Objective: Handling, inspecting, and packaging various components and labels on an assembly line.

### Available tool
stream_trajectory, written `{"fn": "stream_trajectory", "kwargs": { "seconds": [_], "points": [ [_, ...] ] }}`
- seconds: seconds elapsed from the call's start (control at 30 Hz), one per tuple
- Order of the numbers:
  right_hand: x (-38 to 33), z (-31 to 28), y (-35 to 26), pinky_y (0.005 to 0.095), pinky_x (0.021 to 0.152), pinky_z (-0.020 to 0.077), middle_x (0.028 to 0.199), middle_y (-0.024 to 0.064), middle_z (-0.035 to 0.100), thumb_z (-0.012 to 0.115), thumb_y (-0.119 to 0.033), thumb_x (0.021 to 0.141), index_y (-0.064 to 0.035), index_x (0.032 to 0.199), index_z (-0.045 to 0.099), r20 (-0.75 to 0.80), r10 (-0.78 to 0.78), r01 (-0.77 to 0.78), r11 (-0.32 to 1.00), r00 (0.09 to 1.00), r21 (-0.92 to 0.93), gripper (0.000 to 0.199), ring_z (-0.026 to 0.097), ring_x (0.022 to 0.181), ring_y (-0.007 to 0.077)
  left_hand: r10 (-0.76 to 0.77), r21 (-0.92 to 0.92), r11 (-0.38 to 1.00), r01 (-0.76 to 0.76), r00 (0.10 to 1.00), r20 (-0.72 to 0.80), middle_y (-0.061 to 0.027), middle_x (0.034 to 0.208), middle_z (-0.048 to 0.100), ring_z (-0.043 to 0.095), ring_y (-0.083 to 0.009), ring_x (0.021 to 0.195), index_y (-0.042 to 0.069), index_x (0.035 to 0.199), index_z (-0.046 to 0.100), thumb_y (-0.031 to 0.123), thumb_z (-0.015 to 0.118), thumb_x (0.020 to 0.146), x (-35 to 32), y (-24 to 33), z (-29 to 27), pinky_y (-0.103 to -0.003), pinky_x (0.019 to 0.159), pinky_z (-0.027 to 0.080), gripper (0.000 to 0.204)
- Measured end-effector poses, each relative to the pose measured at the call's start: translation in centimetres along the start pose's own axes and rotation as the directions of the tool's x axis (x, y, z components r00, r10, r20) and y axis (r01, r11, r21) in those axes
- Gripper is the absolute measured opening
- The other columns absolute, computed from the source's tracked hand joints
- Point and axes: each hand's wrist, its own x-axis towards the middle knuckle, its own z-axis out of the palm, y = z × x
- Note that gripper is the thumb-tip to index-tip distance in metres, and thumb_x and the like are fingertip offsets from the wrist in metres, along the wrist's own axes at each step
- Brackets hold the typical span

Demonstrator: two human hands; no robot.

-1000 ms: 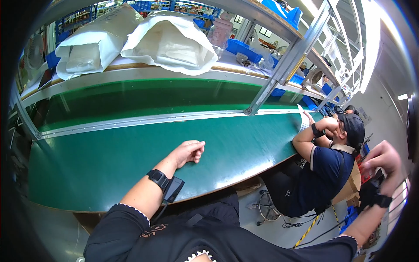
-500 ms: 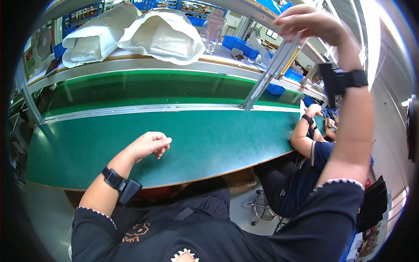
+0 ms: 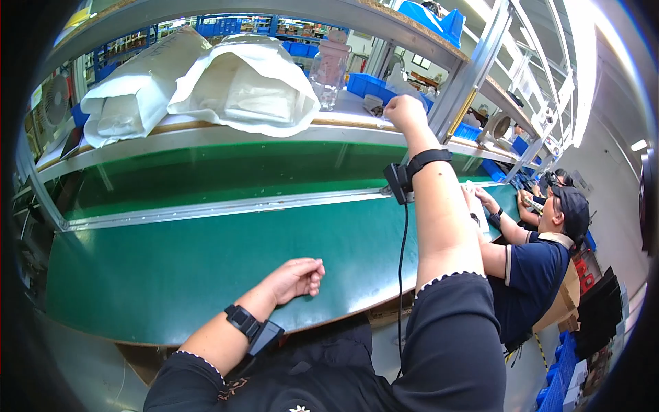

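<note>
Green tabletop beneath left hand; right hand near shelf.

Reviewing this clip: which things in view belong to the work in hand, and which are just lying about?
Likely in the work, judged by nearness:
- right hand, raised by the shelf; its grip is hidden
- blue bin near it
- left hand, curled over the green tabletop

Apparently just lying about:
- white bags
- clear bottle
- fan

Bright strip light, grey floor, a wall probably pale grey, blue racks behind
</note>
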Motion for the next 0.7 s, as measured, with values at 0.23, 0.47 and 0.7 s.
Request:
{"fn": "stream_trajectory", "kwargs": {
  "seconds": [0.23,0.47,0.7],
  "points": [
    [0.9,4.2,0.0,0.0490,0.094,0.0388,0.118,0.0128,0.050,0.056,-0.021,0.081,-0.0214,0.093,0.071,-0.075,0.063,-0.069,0.995,0.995,-0.077,0.020,0.043,0.118,0.0347,-0.151,0.175,0.974,0.143,0.988,0.031,0.0009,0.070,0.053,0.053,-0.0109,0.063,0.004,0.087,0.056,0.027,0.049,0.095,0.2,0.1,-0.4,-0.024,0.060,0.047,0.026],
    [1.1,6.0,-0.3,0.0497,0.096,0.0355,0.128,0.0144,0.045,0.049,-0.021,0.083,-0.0146,0.105,0.067,-0.009,0.117,-0.115,0.959,0.993,-0.259,0.029,0.039,0.121,0.0354,-0.181,0.153,0.974,0.169,0.981,0.068,0.0003,0.074,0.055,0.054,-0.0099,0.065,0.003,0.092,0.057,0.027,0.047,0.096,0.2,-0.1,-0.8,-0.023,0.062,0.046,0.026],
    [1.7,5.7,-0.1,0.0474,0.091,0.0395,0.116,0.0135,0.055,0.049,-0.022,0.085,-0.0096,0.104,0.066,0.023,0.139,-0.126,0.945,0.990,-0.302,0.028,0.049,0.112,0.0329,-0.193,0.157,0.970,0.183,0.980,0.046,0.0010,0.074,0.054,0.053,-0.0084,0.066,0.003,0.094,0.057,0.027,0.048,0.095,0.2,-0.3,-0.8,-0.022,0.062,0.046,0.025]
  ]
}}
